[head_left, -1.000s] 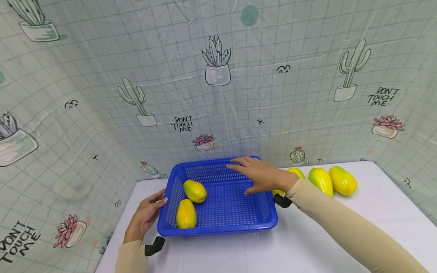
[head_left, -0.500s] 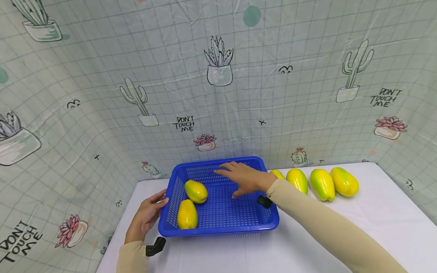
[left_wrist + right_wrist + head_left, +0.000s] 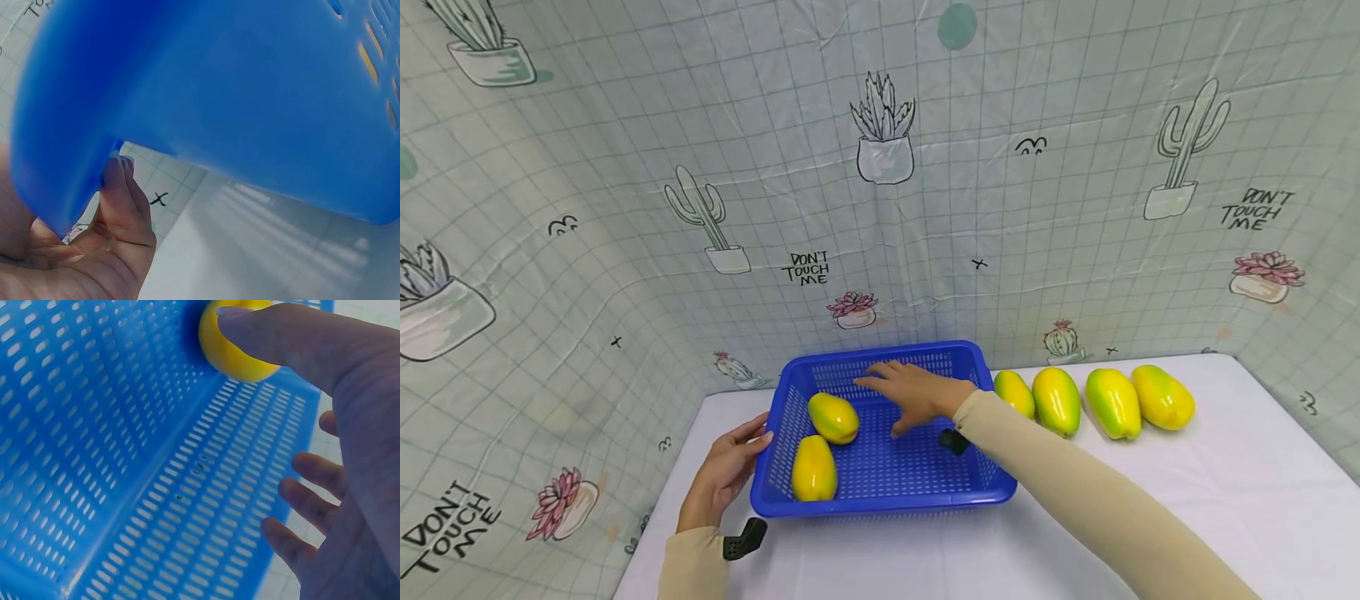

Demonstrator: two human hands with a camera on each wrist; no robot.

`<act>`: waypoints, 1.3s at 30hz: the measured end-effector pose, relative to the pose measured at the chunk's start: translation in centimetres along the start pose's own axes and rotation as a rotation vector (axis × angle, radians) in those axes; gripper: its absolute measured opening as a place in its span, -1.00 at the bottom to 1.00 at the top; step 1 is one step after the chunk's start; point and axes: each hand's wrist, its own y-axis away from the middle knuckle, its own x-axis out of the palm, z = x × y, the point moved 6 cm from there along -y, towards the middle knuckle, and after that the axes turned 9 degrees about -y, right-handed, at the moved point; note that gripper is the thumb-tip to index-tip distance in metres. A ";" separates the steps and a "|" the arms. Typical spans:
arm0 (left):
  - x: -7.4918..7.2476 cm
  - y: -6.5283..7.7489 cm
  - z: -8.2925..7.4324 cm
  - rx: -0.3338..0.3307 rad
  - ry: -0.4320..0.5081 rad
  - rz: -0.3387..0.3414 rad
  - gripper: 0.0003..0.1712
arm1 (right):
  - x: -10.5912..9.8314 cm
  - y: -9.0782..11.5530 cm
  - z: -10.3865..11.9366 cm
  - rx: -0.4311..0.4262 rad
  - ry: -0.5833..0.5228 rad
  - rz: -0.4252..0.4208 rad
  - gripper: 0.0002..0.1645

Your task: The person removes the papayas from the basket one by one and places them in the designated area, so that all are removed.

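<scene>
A blue plastic basket [image 3: 883, 502] with slotted walls stands on the table, with two yellow-green mangoes [image 3: 833, 418] in its left part. My left hand [image 3: 724, 471] grips the basket's left rim. In the left wrist view its fingers [image 3: 125, 200] curl up under that rim. My right hand [image 3: 917, 393] hovers over the basket's inside, fingers spread and holding nothing. In the right wrist view a mango [image 3: 240, 353] shows behind the right thumb; whether they touch cannot be told there, but the head view shows them apart.
Several more mangoes [image 3: 1057, 402] lie in a row on the white-covered table [image 3: 1210, 475], right of the basket. Behind the table hangs a curtain [image 3: 925, 217] printed with cacti, which also runs along both sides.
My right hand has moved left, from the basket's right side to over its middle, uncovering the mangoes on the right. My left hand stays on the rim.
</scene>
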 end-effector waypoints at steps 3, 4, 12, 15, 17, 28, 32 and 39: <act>0.0 0.0 0.0 0.002 0.002 -0.003 -0.36 | 0.5 -0.7 0.0 0.009 -0.006 0.009 0.15; 0.0 0.0 0.0 0.002 0.001 -0.002 -0.36 | 0.6 -1.0 0.0 0.014 -0.010 0.010 0.14; 0.0 0.0 0.0 0.005 0.001 -0.008 -0.37 | 1.5 -2.5 0.5 0.015 0.015 0.016 0.13; 0.1 0.0 0.0 0.007 -0.002 -0.007 -0.37 | 1.7 -2.9 0.9 0.003 0.040 0.017 0.13; 0.0 0.0 0.0 0.007 -0.002 -0.007 -0.38 | 1.8 -3.2 1.3 -0.010 0.053 0.011 0.12; -0.1 0.0 0.2 0.012 -0.002 -0.011 -0.38 | 2.8 -4.7 2.9 -0.049 0.046 0.006 0.11; -0.1 -0.1 0.3 0.010 0.001 -0.008 -0.37 | 3.1 -5.1 3.2 -0.055 0.035 0.008 0.09; -0.1 -0.2 0.2 0.017 0.000 -0.010 -0.38 | 3.4 -5.8 3.6 -0.067 0.059 0.011 0.09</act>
